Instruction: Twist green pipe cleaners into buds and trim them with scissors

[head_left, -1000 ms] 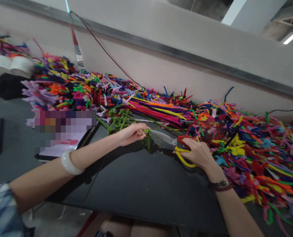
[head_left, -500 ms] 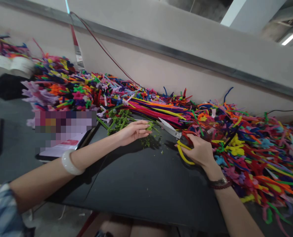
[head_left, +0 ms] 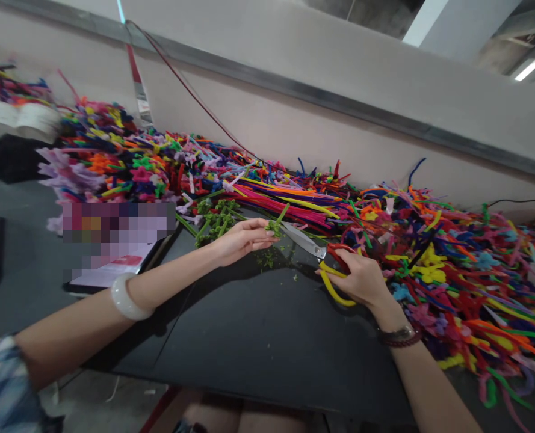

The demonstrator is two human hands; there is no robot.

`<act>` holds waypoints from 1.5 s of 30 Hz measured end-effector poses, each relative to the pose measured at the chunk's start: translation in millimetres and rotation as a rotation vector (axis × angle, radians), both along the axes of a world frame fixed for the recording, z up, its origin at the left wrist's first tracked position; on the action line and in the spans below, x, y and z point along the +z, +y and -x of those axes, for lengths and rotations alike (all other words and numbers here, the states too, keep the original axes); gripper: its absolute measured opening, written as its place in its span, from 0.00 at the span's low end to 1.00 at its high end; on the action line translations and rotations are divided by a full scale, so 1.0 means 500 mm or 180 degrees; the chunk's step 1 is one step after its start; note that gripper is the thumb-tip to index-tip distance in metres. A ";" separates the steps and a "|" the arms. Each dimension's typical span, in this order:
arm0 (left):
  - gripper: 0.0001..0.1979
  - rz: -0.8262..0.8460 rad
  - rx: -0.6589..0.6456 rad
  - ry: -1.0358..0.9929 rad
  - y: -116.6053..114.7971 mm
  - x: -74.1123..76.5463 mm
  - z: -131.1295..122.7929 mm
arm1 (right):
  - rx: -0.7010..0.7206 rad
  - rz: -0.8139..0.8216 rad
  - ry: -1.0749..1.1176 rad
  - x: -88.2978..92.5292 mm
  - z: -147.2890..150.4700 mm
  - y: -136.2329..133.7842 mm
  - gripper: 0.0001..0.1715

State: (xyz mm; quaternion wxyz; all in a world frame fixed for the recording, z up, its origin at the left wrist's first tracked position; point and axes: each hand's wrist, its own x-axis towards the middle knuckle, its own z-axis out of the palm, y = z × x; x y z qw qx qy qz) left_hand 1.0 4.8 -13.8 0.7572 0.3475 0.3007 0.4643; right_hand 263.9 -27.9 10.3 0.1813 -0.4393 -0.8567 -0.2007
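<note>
Near the middle of the dark table, my left hand (head_left: 245,242) pinches a small green fuzzy piece (head_left: 274,227), with one strand of it sticking up to the right. My right hand (head_left: 361,278) grips scissors (head_left: 304,242) by their red and yellow handles. The blades point left, and their tips are at the green piece; whether they touch it I cannot tell. Green clippings (head_left: 267,258) lie just below my left fingertips. Behind my left hand rests a heap of green twisted pieces (head_left: 217,219).
Long pink, yellow and orange stems (head_left: 289,201) lie behind the hands. Mixed colourful pieces (head_left: 475,270) cover the right side and the back along the wall. At left are a partly blurred tablet-like device (head_left: 114,267), white rolls (head_left: 37,122) and the dark table (head_left: 267,343).
The scissors and my right hand have moved slightly left, and the blades look closer together. The green piece has turned, so a longer strand now shows pointing up.
</note>
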 end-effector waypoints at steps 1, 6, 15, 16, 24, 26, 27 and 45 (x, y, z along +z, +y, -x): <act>0.09 -0.0010 -0.0008 0.0005 0.000 0.000 0.000 | 0.0025 0.0015 0.0003 0.000 0.000 0.000 0.26; 0.09 0.0003 -0.0066 -0.0026 0.000 -0.002 0.001 | 0.0080 0.0143 -0.0024 -0.006 -0.004 0.001 0.24; 0.08 0.0144 0.0039 -0.0052 0.001 0.002 0.000 | -0.0229 0.0111 0.0190 0.004 -0.004 0.002 0.26; 0.08 0.0169 0.0066 -0.0051 0.001 0.002 -0.001 | -0.0239 0.0110 0.0154 0.006 -0.003 0.002 0.26; 0.08 0.0164 0.0387 -0.0115 0.003 0.003 -0.001 | -0.0091 -0.0048 0.0071 0.001 -0.002 0.001 0.23; 0.08 0.0128 0.0388 -0.0131 0.004 0.003 0.000 | -0.0144 -0.0046 0.0140 0.002 -0.001 0.001 0.26; 0.08 0.0109 0.0378 -0.0139 0.004 0.003 0.000 | -0.0194 -0.0052 0.0168 0.004 -0.001 0.000 0.27; 0.09 0.0072 0.0406 -0.0122 0.001 0.002 -0.001 | 0.0102 -0.0769 -0.0171 -0.010 -0.019 0.011 0.27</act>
